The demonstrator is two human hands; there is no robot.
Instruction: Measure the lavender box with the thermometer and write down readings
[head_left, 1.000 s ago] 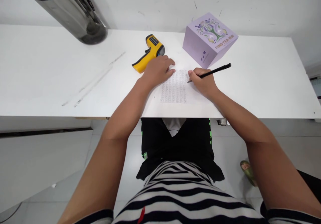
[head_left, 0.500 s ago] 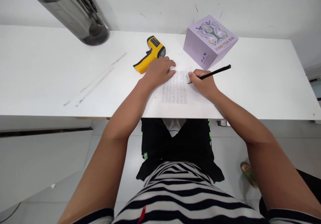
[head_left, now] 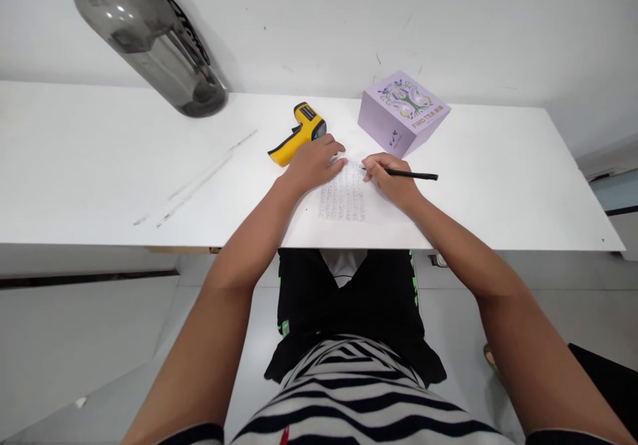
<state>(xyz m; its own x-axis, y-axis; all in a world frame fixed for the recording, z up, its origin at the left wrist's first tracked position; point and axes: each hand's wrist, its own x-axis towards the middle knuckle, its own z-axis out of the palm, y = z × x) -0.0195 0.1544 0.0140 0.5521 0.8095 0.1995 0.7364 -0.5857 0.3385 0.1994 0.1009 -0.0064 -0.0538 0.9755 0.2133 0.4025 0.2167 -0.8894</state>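
Note:
A white sheet of paper (head_left: 343, 196), covered with columns of small handwriting, lies near the front edge of the white table. My right hand (head_left: 391, 178) grips a black pen (head_left: 416, 175), its tip at the top right of the written columns and its back end pointing right. Resting on the paper's upper left part is my left hand (head_left: 319, 161), palm down with the fingers loosely apart. Just beyond that hand lies a yellow and black infrared thermometer gun (head_left: 294, 141), close to the knuckles.
Behind my right hand stands a lilac tea box (head_left: 401, 114). A large grey see-through water bottle (head_left: 159, 50) is at the back left by the wall. The table (head_left: 74, 173) has dark streaks left of the thermometer. Its front edge runs above my lap.
My view has tilted, so the table sits lower in the picture. My right hand has shifted slightly left, and the pen now lies flatter. My left hand stays on the paper.

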